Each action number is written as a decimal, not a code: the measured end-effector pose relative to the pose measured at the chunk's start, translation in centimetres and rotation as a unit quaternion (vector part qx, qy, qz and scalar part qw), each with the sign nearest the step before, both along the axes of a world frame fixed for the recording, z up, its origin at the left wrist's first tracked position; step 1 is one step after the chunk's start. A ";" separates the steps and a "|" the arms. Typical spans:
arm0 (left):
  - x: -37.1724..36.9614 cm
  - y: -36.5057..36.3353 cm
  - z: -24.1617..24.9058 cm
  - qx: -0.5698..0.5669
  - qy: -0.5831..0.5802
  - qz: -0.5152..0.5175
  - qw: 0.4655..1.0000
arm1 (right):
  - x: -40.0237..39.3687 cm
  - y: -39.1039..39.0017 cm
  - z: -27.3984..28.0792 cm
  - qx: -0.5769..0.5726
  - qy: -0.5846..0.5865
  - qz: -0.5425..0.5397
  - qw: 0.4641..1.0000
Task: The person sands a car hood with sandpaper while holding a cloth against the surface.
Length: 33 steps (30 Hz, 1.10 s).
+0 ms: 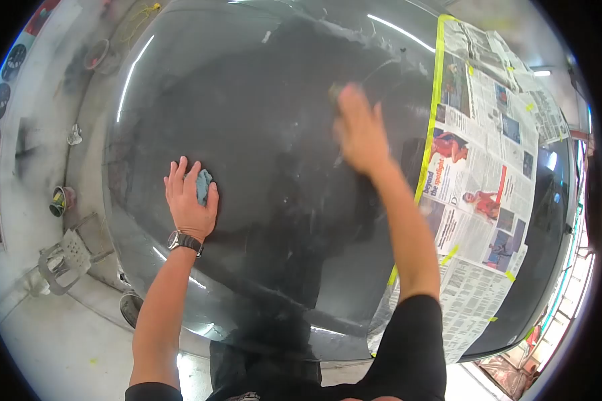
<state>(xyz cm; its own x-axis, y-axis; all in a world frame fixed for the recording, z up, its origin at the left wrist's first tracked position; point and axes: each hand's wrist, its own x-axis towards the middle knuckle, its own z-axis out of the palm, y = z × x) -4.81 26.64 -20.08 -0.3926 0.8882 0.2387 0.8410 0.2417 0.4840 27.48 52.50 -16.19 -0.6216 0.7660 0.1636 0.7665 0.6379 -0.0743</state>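
Note:
A dark grey, glossy car panel with whitish smears fills the middle of the view. My left hand, with a watch at the wrist, rests on its left part over a crumpled blue-grey cloth that shows between thumb and forefinger. Further up and to the right, my right hand lies against the panel, smeared by motion. Something small and greenish-brown shows at its fingertips, too blurred to make out.
Newspaper sheets edged with yellow tape cover the area right of the panel. A grey plastic chair, a can and a crumpled silvery piece are on the left. A dark round object sits by the panel's lower left edge.

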 end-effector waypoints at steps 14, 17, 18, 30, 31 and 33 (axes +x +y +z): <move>0.1 -0.4 0.0 0.004 -0.005 0.002 1.000 | -4.8 -8.0 0.1 -0.038 -0.039 0.049 0.997; 0.0 -0.1 -0.1 0.017 -0.008 0.005 1.000 | -2.5 -22.7 1.5 -0.212 0.007 0.075 0.974; 0.0 0.0 -0.1 0.019 -0.007 0.006 1.000 | -2.8 -21.4 2.0 -0.186 -0.003 0.069 0.980; 0.1 -0.1 0.1 0.021 -0.013 0.010 1.000 | -5.4 -18.3 0.7 -0.102 0.001 0.010 0.995; 0.1 -0.1 0.2 0.019 -0.012 0.009 1.000 | -5.0 -21.3 1.7 -0.137 0.043 0.035 0.989; -0.1 0.1 -0.2 0.025 -0.008 0.011 1.000 | -4.1 -17.4 1.2 -0.104 -0.005 0.068 0.992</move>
<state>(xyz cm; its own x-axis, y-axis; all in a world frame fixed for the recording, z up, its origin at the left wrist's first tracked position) -4.92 26.69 -20.30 -0.4158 0.8667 0.2754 0.8280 0.2355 0.5090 23.37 35.11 -15.00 -0.7229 0.6909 0.0031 0.6754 0.7076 -0.2079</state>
